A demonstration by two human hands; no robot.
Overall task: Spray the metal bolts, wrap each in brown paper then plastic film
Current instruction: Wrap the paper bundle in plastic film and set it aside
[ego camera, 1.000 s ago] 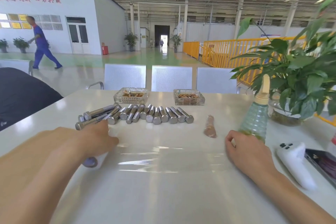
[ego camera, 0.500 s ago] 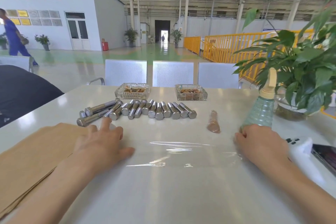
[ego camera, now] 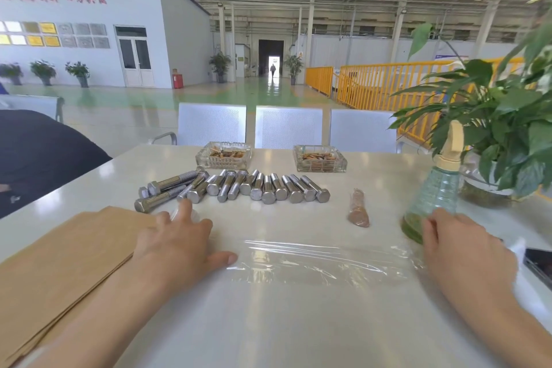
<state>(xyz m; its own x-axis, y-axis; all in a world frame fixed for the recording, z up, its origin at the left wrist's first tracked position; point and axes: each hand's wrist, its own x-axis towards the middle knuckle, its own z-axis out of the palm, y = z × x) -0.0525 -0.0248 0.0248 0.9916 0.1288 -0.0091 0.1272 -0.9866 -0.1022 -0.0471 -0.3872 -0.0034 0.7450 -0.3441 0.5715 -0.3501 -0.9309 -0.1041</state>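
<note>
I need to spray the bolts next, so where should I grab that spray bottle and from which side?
Grip the spray bottle around its ribbed body just below the narrow neck, coming in from the near right with the right hand, which already lies beside its base. The bottle stands upright and widens downward, and plant leaves crowd its far right side, so approaching low from the front looks clearest.

Table (ego camera: 298,323) bearing bolts (ego camera: 239,188), film (ego camera: 322,260), paper (ego camera: 59,260)

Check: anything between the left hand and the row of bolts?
Nothing visible blocks it. The left hand lies flat at the left end of the plastic film, its fingertips just short of the nearest metal bolts. Only bare table lies between. The wrapped bolt sits off to the right.
</note>
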